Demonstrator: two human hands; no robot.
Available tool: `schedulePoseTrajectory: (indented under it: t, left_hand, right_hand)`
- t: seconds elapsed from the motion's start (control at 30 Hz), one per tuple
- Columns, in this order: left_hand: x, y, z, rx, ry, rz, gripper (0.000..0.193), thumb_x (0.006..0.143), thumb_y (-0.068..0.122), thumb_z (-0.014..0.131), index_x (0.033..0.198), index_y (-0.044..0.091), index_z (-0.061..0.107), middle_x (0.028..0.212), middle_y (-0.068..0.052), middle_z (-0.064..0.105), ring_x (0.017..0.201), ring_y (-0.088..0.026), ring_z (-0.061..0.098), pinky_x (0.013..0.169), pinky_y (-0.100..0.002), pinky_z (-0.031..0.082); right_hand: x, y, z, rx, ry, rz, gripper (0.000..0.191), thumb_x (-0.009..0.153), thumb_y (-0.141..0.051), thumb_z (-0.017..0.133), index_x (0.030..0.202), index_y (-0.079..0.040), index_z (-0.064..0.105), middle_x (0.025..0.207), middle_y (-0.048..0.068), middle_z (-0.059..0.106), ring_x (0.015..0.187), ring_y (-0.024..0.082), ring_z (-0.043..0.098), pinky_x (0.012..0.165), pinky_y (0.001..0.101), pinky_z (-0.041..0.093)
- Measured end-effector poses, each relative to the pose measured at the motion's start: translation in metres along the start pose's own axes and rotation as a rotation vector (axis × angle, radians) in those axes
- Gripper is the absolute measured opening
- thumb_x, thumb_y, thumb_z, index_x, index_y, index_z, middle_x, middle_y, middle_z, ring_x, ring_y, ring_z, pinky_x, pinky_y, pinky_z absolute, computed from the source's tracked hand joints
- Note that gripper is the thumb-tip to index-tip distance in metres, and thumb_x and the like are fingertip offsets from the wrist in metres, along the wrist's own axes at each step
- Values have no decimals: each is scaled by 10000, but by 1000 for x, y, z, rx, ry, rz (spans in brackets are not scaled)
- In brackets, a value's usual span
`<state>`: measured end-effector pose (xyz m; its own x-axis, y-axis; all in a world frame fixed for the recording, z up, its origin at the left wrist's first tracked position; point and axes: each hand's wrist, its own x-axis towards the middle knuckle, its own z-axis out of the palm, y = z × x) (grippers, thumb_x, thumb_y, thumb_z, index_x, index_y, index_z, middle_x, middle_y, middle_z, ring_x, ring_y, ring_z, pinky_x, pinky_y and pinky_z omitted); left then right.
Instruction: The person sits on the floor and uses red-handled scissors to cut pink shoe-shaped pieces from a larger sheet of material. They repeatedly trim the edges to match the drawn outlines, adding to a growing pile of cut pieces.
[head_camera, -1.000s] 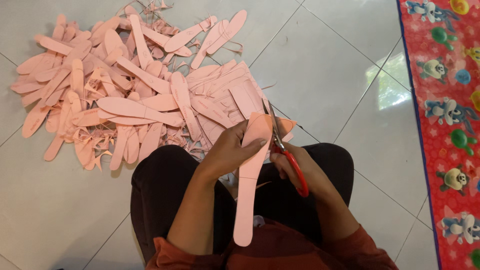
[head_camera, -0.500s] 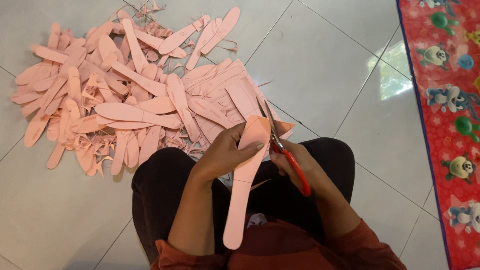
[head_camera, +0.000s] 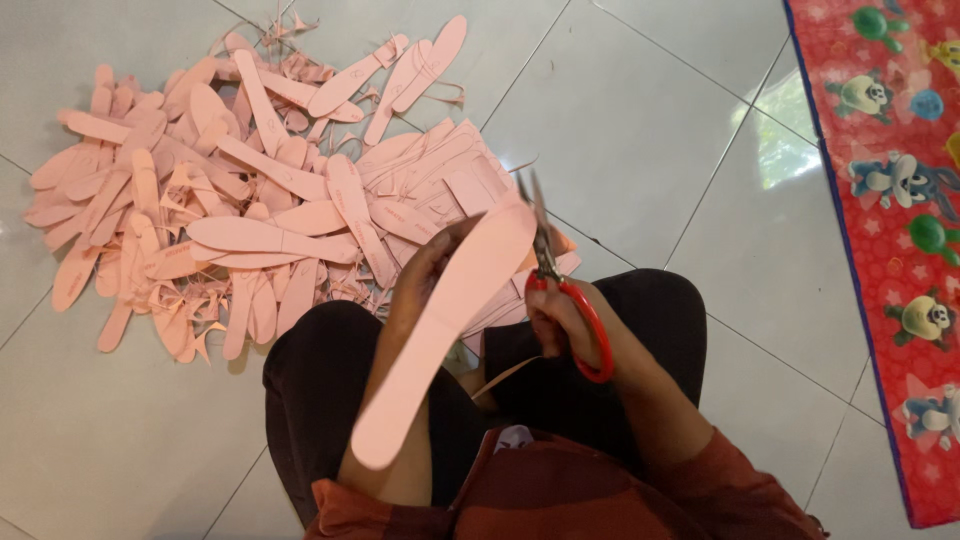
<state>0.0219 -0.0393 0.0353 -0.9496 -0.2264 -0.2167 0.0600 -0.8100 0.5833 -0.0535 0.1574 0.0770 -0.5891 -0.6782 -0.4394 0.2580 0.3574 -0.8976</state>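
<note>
Since the earlier frame, the pink insole (head_camera: 440, 335) has been swung so that its lower end now reaches further toward the lower left of the frame, and the pile on the floor appears slightly higher in the picture. The insole is held in the left hand (head_camera: 425, 275), whose fingers are closed around its upper part from behind; most of that hand is hidden by the insole itself. The long piece runs diagonally from the centre of the frame down to the lower centre-left, crossing over the left forearm and the dark trousers (head_camera: 330, 400).

The red-handled scissors (head_camera: 560, 290) are gripped in the right hand (head_camera: 560, 320), just right of centre, with fingers passed through the red loop. The blades are pointed upward and are set against the right edge of the insole's rounded upper end; whether they are parted or closed cannot be told. A thin pink trimming (head_camera: 505, 375) is seen hanging just below the hands.

The pile of cut insoles (head_camera: 250, 200) is spread over the white tiled floor (head_camera: 650, 130) in the upper left of the frame, with ragged offcuts mixed in. A red patterned mat (head_camera: 900, 230) with cartoon figures is laid along the right edge. Rust-coloured sleeves are seen at the bottom.
</note>
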Motion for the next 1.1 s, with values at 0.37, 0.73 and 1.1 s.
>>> schedulePoseTrajectory:
  t: [0.37, 0.73, 1.1]
  left_hand:
    - [12, -65, 9, 5, 69, 368, 269, 1058, 100, 607, 1266, -70, 611, 1219, -153, 682, 1147, -241, 666, 1026, -352, 557]
    - [6, -61, 14, 184, 74, 241, 277, 1078, 178, 552, 1176, -60, 656, 1094, -182, 740, 1007, -222, 730, 813, -311, 598]
    - [3, -51, 24, 194, 106, 204, 320, 1078, 200, 556, 1166, -87, 665, 1083, -198, 740, 979, -234, 739, 924, -367, 616]
  right_hand:
    - [19, 47, 16, 109, 83, -49, 579, 992, -567, 484, 1078, -12, 625, 736, 38, 538, 622, 151, 535, 580, 310, 485]
    - [23, 54, -2, 44, -42, -316, 653, 1040, -598, 394, 1230, 15, 517, 947, 59, 597, 842, 160, 587, 784, 308, 514]
    - [11, 45, -4, -240, 32, -412, 767, 1006, -703, 361, 1178, 15, 570, 922, 73, 571, 845, 172, 544, 785, 326, 472]
